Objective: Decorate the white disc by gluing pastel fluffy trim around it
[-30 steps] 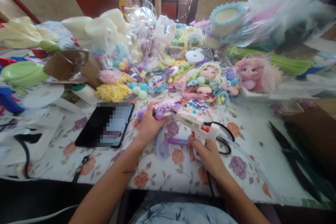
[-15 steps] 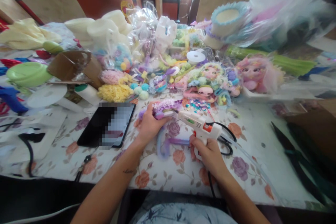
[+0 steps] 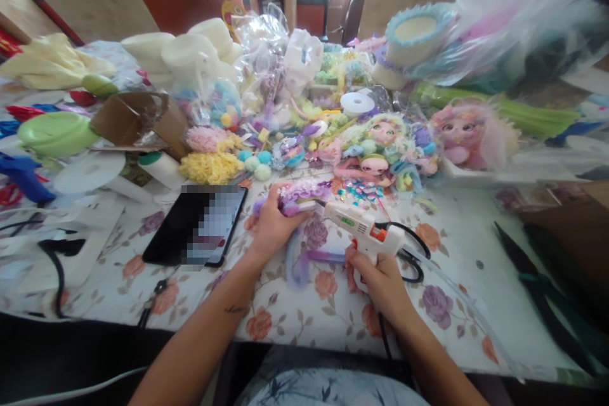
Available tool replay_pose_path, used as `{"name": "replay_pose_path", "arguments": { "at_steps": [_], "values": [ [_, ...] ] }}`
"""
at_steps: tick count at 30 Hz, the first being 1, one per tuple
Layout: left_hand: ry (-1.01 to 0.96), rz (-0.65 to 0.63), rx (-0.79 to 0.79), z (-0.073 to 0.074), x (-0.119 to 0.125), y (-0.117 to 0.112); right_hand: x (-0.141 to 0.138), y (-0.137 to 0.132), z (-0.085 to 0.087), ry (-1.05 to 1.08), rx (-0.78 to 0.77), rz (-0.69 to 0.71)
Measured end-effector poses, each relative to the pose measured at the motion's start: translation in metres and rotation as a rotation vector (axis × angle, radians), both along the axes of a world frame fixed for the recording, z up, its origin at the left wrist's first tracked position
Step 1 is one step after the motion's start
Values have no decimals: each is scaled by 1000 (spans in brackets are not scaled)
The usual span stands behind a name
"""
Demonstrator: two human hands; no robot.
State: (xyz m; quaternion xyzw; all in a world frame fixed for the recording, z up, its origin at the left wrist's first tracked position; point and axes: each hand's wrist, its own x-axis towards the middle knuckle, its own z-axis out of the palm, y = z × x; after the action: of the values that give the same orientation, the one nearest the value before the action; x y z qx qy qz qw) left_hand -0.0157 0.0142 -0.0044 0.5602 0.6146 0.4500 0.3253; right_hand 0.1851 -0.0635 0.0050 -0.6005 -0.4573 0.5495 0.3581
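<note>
My right hand (image 3: 373, 273) is wrapped round the handle of a white hot glue gun (image 3: 364, 225) with an orange-red part on its body. A clear glue stick (image 3: 457, 292) trails from the gun's rear toward the lower right. My left hand (image 3: 276, 225) grips a purple, frilly trimmed piece (image 3: 304, 193); its exact kind is hard to make out. The gun's nozzle points left, right at the edge of this piece. From under the hand a lilac-blue ribbon (image 3: 297, 266) curls onto the flowered tablecloth (image 3: 326, 317).
Left of my hands lies a tablet (image 3: 190, 228). Iridescent sequins (image 3: 364, 192) are scattered just beyond the gun. Farther back are dolls (image 3: 380, 130), a ribbon spool (image 3: 356, 103), pompoms (image 3: 259, 168) and a cardboard box (image 3: 137, 120). Dark-handled scissors (image 3: 533, 279) lie at the right.
The whole view has shifted slightly to the right. Both hands keep their hold, and the nozzle stays at the purple piece.
</note>
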Motion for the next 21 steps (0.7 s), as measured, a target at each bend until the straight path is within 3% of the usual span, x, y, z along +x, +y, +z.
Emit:
{"name": "replay_pose_path", "arguments": {
  "at_steps": [6, 13, 21],
  "values": [
    [-7, -34, -11, 1, 0, -1, -3, 0, -7, 61, -4, 8],
    [-1, 5, 14, -2, 0, 0, 0, 1, 1, 7, -17, -5],
    [-12, -31, 8, 0, 1, -1, -3, 0, -7, 47, -15, -8]
  ]
}}
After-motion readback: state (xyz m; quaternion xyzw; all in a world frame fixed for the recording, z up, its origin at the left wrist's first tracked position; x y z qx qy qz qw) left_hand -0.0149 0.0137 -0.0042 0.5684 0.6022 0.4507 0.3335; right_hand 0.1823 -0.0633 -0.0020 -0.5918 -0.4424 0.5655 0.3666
